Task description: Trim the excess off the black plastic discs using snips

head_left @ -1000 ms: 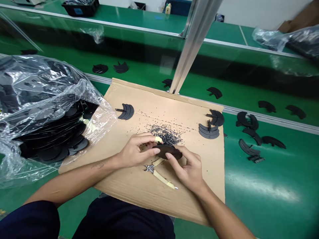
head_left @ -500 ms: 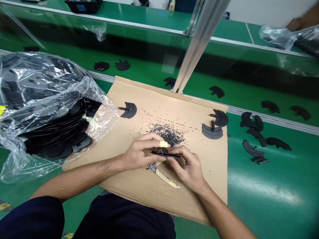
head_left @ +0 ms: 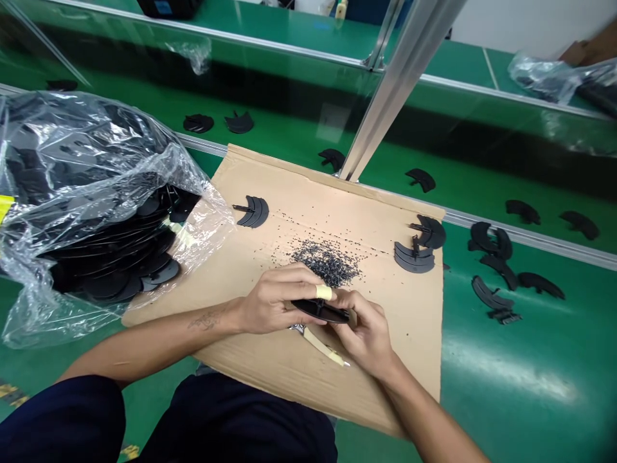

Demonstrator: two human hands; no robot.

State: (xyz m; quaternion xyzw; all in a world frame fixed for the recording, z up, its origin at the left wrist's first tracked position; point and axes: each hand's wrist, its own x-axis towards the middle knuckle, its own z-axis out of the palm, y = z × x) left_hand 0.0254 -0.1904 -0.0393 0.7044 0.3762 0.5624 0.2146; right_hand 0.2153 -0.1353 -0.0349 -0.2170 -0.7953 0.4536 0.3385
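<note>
Since the earlier frame, the black plastic piece (head_left: 321, 311) has turned edge-on, and it now sits pinched between the left hand (head_left: 279, 302) and right hand (head_left: 364, 331), fingers curled closed on it above a cardboard sheet (head_left: 390, 321). Cream-handled side cutters (head_left: 325, 347) lie beneath the hands, while a clear plastic bag (head_left: 58, 128) beside the sheet holds stacked black discs (head_left: 110, 283).

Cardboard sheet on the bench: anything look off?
Yes. A heap of small black bits sits loose on the cardboard sheet, with strays scattered well beyond it, like uncleared trimmings. Black curved parts also spill from the open mouth of the clear plastic bag onto the cardboard.
</note>
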